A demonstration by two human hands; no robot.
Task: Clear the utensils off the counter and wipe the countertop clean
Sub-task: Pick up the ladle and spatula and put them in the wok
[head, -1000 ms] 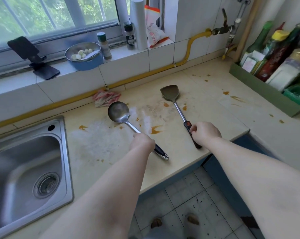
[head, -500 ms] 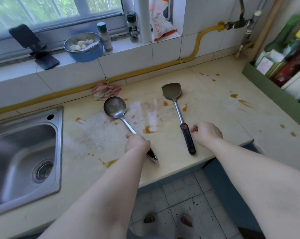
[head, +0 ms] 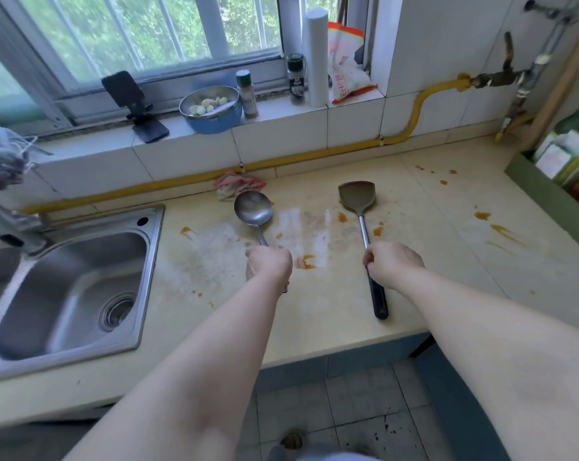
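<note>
A steel ladle point(head: 253, 209) points away from me on the stained beige countertop point(head: 424, 267); my left hand point(head: 269, 265) is closed around its handle, hiding most of it. To the right, a metal spatula point(head: 357, 196) with a black grip lies parallel to the ladle. My right hand point(head: 392, 265) is wrapped around its shaft just above the black grip. Both utensil heads look close to the counter surface. A crumpled pink cloth point(head: 237, 184) sits against the back wall behind the ladle. Orange sauce smears point(head: 306, 261) dot the counter.
A steel sink point(head: 65, 294) is set into the counter at left. The windowsill holds a blue bowl of garlic point(head: 211, 109), spice bottles, a phone stand point(head: 133, 106) and a snack bag. A green bin of bottles point(head: 547, 194) stands at the right. A yellow pipe runs along the wall.
Both hands have closed on the handles: the left on the ladle, the right now on the spatula's shaft. Both utensils have turned to point straight away from me.
</note>
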